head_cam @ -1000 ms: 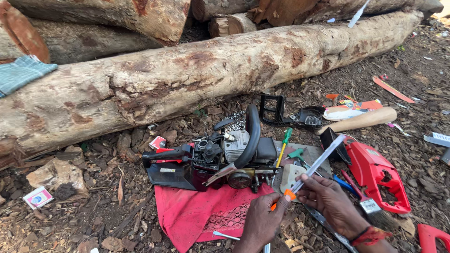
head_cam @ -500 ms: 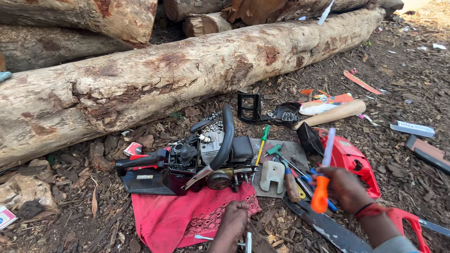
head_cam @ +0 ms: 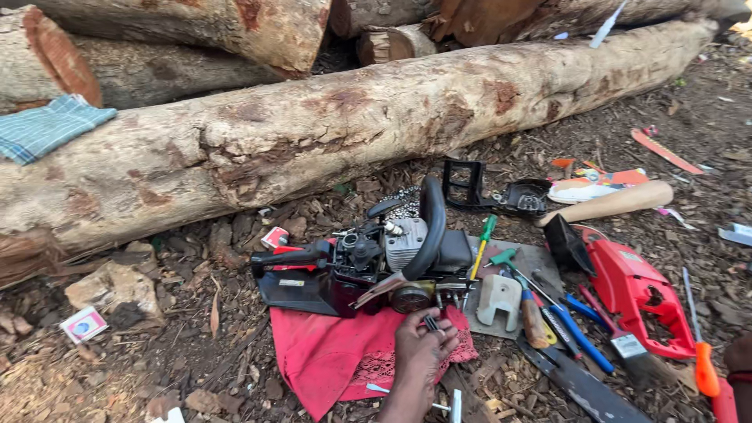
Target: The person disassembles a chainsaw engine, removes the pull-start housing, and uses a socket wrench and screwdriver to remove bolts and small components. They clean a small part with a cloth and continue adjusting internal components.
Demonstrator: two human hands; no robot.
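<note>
The stripped chainsaw engine (head_cam: 376, 262) lies on the ground just in front of the big log (head_cam: 313, 133), its rear edge over a red cloth (head_cam: 345, 356). From the head view, my only one, its long axis runs left to right, roughly along the log, with the black loop handle (head_cam: 432, 223) arching over the middle. It sits straight ahead of and just above my left hand (head_cam: 419, 348), which rests on the cloth with fingers curled around a small dark metal part (head_cam: 432, 323) close beneath the engine's underside; I can't make out what the part is. My right hand (head_cam: 740, 368) is far off at the right edge, mostly cut off, so I cannot tell its grip; an orange-handled screwdriver (head_cam: 701, 356) stands just beside it, contact unclear. The left hand is clearly nearer. Between the hands lie a red saw cover (head_cam: 638, 286), blue-handled tools (head_cam: 576, 329) and the guide bar (head_cam: 580, 384).
</note>
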